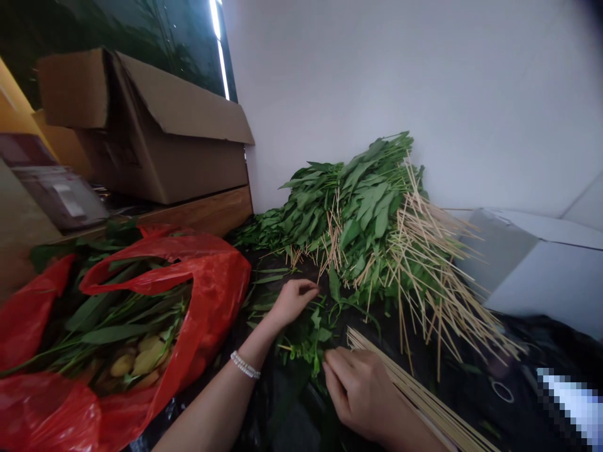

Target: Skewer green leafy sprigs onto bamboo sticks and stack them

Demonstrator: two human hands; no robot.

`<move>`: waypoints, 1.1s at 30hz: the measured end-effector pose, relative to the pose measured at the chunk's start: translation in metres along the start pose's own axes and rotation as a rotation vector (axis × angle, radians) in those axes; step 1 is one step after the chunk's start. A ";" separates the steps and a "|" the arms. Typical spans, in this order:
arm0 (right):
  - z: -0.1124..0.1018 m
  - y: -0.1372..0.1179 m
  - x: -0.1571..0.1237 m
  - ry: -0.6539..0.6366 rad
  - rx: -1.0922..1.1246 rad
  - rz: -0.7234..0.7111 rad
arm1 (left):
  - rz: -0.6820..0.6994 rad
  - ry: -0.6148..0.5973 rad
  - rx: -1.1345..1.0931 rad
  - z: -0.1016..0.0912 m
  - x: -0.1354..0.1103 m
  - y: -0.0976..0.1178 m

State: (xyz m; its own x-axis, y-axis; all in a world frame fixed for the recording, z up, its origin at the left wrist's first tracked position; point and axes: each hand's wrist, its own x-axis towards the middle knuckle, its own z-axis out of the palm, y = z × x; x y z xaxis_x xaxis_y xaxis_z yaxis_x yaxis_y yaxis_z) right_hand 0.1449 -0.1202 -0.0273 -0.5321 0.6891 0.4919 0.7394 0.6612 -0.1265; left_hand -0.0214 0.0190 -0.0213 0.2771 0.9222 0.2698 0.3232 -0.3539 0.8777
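My left hand [296, 300], a white beaded bracelet [245, 365] on its wrist, has its fingers pinched over the loose green leaves and stems [311, 342]. Whatever sits between those fingertips is too small to make out. To the lower right, my right hand [358, 389] is closed, with its fingertips against the edge of the same greens. Its grip is hidden by the curled fingers. Beside and partly beneath the right hand lies a bundle of bare bamboo skewers [419, 395]. Behind both hands, leafy greens [372, 188] are piled up with many thin skewers [438, 263] sticking out toward me.
On the left, a red plastic bag [221, 270] stands open, holding long green leaves and yellowish pieces. An open cardboard box [198, 163] rests on a wooden ledge [202, 213] behind it. White wall [471, 94] backs the pile; a white box [556, 276] stands right. Black plastic [527, 389] covers the surface.
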 end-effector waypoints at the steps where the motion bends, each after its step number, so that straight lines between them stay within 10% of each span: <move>1: 0.001 -0.001 0.000 -0.005 -0.008 -0.006 | 0.042 -0.019 0.077 0.002 -0.001 -0.002; 14: 0.003 -0.004 0.001 -0.007 -0.035 -0.020 | -0.075 0.028 0.534 0.020 -0.010 -0.010; 20: 0.003 -0.001 0.000 0.016 -0.025 0.001 | 0.016 0.196 0.081 0.011 -0.004 0.002; 26: -0.002 0.008 0.002 0.125 0.090 0.167 | -0.202 -0.020 -0.672 0.003 -0.004 0.020; 33: -0.005 0.028 0.004 0.221 0.209 0.468 | -0.262 -0.027 -0.771 0.002 -0.007 0.026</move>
State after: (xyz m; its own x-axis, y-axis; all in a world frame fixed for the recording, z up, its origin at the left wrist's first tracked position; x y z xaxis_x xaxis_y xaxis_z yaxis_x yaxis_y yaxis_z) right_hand 0.1657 -0.1004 -0.0250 -0.0508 0.8595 0.5086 0.7662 0.3602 -0.5321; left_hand -0.0136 0.0029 -0.0010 0.3043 0.9524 0.0170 -0.3309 0.0890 0.9395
